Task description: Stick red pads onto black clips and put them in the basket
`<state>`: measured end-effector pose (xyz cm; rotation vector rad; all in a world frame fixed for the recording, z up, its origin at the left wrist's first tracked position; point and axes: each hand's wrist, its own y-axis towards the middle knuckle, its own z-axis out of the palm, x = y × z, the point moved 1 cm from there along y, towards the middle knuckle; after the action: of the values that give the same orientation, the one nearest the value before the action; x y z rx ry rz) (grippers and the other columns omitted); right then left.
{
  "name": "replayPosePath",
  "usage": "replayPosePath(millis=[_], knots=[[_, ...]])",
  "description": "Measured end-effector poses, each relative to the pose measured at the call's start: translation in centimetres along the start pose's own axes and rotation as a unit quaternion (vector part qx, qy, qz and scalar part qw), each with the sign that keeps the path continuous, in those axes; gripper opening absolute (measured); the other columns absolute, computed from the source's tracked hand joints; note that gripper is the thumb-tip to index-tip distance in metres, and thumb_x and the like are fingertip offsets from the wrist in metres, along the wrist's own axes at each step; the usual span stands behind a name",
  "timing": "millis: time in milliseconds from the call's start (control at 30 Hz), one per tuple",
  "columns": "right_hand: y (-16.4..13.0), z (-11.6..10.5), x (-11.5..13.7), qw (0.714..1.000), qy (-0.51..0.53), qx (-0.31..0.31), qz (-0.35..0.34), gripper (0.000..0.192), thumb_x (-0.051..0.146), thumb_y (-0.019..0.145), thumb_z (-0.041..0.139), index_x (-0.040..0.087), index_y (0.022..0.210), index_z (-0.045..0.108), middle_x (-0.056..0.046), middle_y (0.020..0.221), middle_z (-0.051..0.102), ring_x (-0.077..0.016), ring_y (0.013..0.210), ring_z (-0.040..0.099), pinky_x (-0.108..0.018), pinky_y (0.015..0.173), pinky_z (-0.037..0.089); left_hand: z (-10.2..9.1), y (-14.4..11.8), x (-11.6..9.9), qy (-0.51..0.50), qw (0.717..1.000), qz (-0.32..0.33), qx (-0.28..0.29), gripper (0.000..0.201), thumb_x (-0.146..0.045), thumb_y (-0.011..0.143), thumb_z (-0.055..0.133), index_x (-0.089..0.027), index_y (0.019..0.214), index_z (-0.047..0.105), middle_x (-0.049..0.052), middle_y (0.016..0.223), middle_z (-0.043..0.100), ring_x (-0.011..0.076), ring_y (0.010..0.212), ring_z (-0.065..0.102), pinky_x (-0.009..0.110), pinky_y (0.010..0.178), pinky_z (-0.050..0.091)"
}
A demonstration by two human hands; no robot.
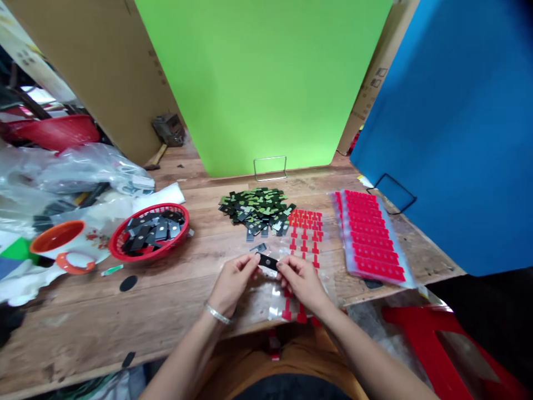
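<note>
A small black rectangular plate (267, 261) with a round spot in its middle is stretched between my two hands. My left hand (236, 279) pinches its left end, and my right hand (302, 278) pinches the right end. Beneath them lies a clear sheet with rows of red T-shaped stickers (304, 232), partly hidden by my right hand. Just beyond, a loose heap of dark flat pieces (256, 206) spreads over the table, with one single piece (258, 247) nearer my fingers. Similar plates fill a red basket (186, 223) on the left.
An orange-and-white mug (89, 244) and plastic bags (75, 166) crowd the left side. Stacked red sticker sheets (375, 239) lie on the right. Behind stand a green panel (266, 83) and a blue panel (458, 139), each with a wire stand. A red stool (441, 344) is below right.
</note>
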<state>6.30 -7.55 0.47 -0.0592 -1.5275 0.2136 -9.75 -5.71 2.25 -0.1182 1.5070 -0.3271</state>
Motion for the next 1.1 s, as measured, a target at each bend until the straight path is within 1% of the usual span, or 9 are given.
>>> replayPosePath(millis=[67,167,267,400,500,600,667,867,1100], knots=[[0.2,0.0,-0.3,0.991,0.113,0.02,0.066,0.025,0.04,0.077,0.056,0.017,0.068,0.052,0.004,0.055,0.052,-0.005,0.038,0.038,-0.017,0.036,0.025,1.1,-0.6,0.0,-0.078,0.996,0.002,0.04,0.03,-0.039,0.08,0.052,-0.013,0.082,0.066,0.005,0.077,0.064,0.0134,0.075,0.055,0.021,0.067,0.042],[0.1,-0.2,-0.4,0.943,0.286,0.069,0.155,0.024,0.035,0.071,0.065,0.017,0.071,0.049,0.004,0.058,0.051,-0.0041,0.041,0.04,-0.016,0.037,0.023,2.2,-1.0,-0.1,-0.191,0.975,-0.001,0.113,0.031,-0.036,0.085,0.046,-0.015,0.103,0.062,0.008,0.105,0.061,0.0184,0.099,0.053,0.03,0.088,0.04],[-0.1,-0.2,-0.3,0.915,0.328,0.134,0.195,0.024,0.032,0.069,0.067,0.015,0.074,0.051,0.004,0.059,0.051,-0.0038,0.043,0.042,-0.015,0.038,0.023,2.6,-0.9,0.2,-0.23,0.964,-0.012,0.132,0.024,-0.026,0.08,0.057,-0.017,0.102,0.061,0.007,0.106,0.062,0.0155,0.091,0.057,0.029,0.086,0.042],[0.7,-0.3,-0.3,0.961,0.142,0.176,0.159,0.031,0.043,0.079,0.053,0.013,0.073,0.057,-0.001,0.06,0.057,-0.0055,0.041,0.043,-0.017,0.037,0.026,2.1,0.3,0.9,-0.249,0.964,-0.03,0.086,0.015,-0.022,0.073,0.065,-0.015,0.086,0.059,0.005,0.085,0.066,0.0113,0.067,0.06,0.024,0.065,0.049],[2.7,-1.5,-0.2,0.995,-0.086,0.05,0.001,0.028,0.039,0.08,0.049,0.014,0.074,0.06,-0.002,0.064,0.06,-0.0096,0.052,0.051,-0.02,0.048,0.038,1.5,1.1,1.3,-0.246,0.968,-0.055,0.008,0.019,-0.019,0.069,0.069,-0.013,0.085,0.059,0.003,0.073,0.065,0.0107,0.066,0.06,0.023,0.066,0.051],[4.7,-3.4,-0.1,0.945,-0.269,-0.101,-0.155,0.022,0.029,0.081,0.048,0.016,0.093,0.06,-0.006,0.088,0.063,-0.0164,0.082,0.056,-0.029,0.075,0.043,1.4,1.1,1.8,-0.243,0.964,-0.099,-0.027,0.021,-0.016,0.067,0.07,-0.013,0.084,0.058,0.001,0.068,0.062,0.0117,0.064,0.061,0.028,0.068,0.054],[5.4,-4.4,-0.6,0.901,-0.369,-0.131,-0.188,0.031,0.026,0.081,0.047,0.015,0.109,0.056,-0.01,0.108,0.059,-0.0208,0.104,0.05,-0.035,0.091,0.036,1.6,0.7,2.2,-0.244,0.962,-0.121,-0.019,0.019,-0.015,0.067,0.069,-0.014,0.082,0.057,0.001,0.069,0.061,0.0121,0.065,0.061,0.03,0.068,0.055],[3.4,-5.3,-3.2,0.813,-0.562,-0.099,-0.121,0.058,0.035,0.085,0.042,0.006,0.135,0.032,-0.015,0.143,0.025,-0.0257,0.133,0.013,-0.043,0.106,0.012,1.7,0.5,2.8,-0.216,0.967,-0.132,0.002,0.013,-0.018,0.074,0.063,-0.015,0.08,0.052,0.002,0.07,0.062,0.0124,0.064,0.062,0.03,0.068,0.055],[-0.1,-4.0,-3.7,0.778,-0.607,-0.129,-0.099,0.06,0.041,0.084,0.044,0.003,0.13,0.039,-0.02,0.141,0.028,-0.0312,0.132,0.014,-0.046,0.104,0.011,2.1,0.9,2.9,-0.187,0.974,-0.128,0.002,0.011,-0.019,0.079,0.056,-0.016,0.081,0.045,0.005,0.075,0.064,0.0131,0.063,0.063,0.029,0.063,0.054]])
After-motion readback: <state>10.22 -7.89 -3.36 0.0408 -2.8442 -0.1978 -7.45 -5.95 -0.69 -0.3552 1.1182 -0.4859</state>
